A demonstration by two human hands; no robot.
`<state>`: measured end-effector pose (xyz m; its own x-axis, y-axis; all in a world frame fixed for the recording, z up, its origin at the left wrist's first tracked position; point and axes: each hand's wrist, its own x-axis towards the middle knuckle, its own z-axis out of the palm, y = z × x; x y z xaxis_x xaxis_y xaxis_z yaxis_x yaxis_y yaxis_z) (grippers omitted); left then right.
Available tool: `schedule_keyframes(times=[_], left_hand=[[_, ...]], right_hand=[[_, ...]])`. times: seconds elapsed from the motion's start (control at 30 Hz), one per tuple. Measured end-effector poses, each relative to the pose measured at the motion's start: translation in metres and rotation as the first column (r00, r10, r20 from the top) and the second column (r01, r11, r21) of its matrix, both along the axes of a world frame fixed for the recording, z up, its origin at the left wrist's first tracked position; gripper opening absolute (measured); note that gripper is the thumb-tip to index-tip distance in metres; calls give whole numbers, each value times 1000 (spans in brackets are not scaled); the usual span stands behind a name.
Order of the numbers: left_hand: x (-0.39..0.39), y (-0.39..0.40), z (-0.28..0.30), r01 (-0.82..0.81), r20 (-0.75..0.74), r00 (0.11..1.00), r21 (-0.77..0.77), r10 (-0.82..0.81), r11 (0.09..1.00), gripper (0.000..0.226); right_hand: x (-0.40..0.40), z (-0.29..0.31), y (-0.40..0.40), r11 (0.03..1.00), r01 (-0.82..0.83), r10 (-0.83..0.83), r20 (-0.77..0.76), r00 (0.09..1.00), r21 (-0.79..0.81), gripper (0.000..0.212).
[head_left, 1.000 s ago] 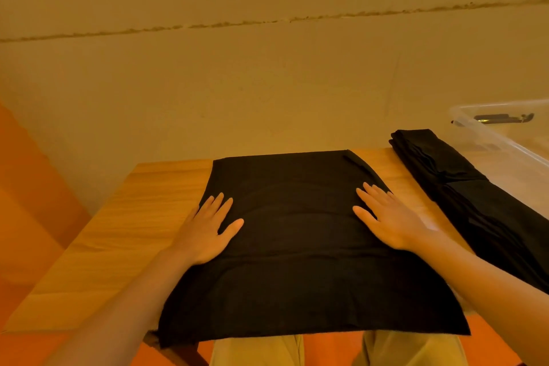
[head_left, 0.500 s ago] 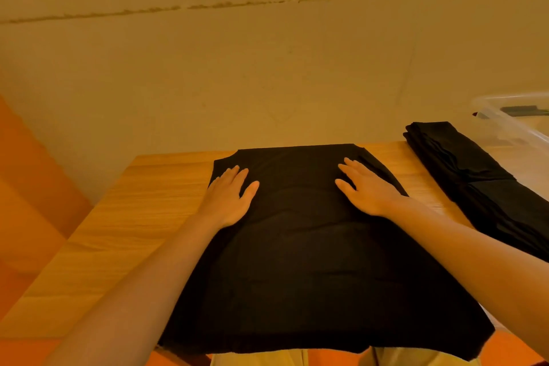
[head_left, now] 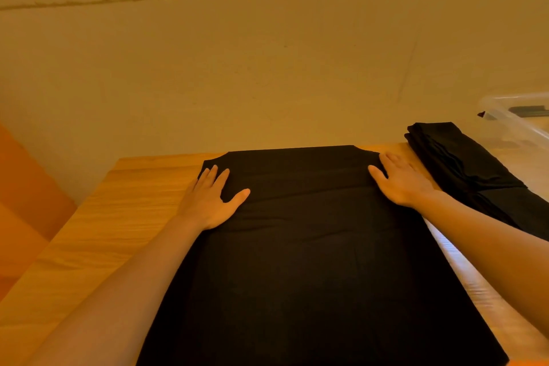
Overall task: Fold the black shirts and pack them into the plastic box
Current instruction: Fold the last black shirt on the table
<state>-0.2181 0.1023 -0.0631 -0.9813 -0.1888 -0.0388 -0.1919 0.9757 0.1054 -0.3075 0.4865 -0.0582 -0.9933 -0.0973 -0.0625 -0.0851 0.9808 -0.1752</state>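
While both hands, left hand [head_left: 209, 200] and right hand [head_left: 401, 181], press flat on one spread black shirt [head_left: 312, 261], one folded stack [head_left: 463, 169] lies right; the plastic box [head_left: 517, 125] contents are unclear.

**Black shirts and clear plastic box on the wooden table**

A flat black fabric shirt [head_left: 312, 261] is spread across the table, its far edge lying near the wall and its near edge cut off by the bottom of the view. Faint creases are seen across its upper part. A stack of folded black shirts [head_left: 463, 169] is laid just to its right. A clear plastic box [head_left: 505, 128] is seen beyond the stack, at the right edge.
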Motion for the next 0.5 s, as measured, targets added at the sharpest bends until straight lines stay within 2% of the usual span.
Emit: schedule_keyframes(times=[0.17,0.3,0.37,0.5], left_hand=[[-8,8,8,6,-88,996,47,-2,999,88],[-17,11,7,86,8,996,19,-86,996,82],[-23,10,3,76,53,996,-1,-76,997,83],[-39,10,-1,41,47,998,-35,-39,999,81]], right_hand=[[14,10,-16,994,-104,107,-125,986,33,64],[29,9,-39,973,-231,231,-18,973,4,65],[24,3,-43,973,-230,229,31,973,27,66],[2,0,-43,979,-199,197,33,980,52,66]])
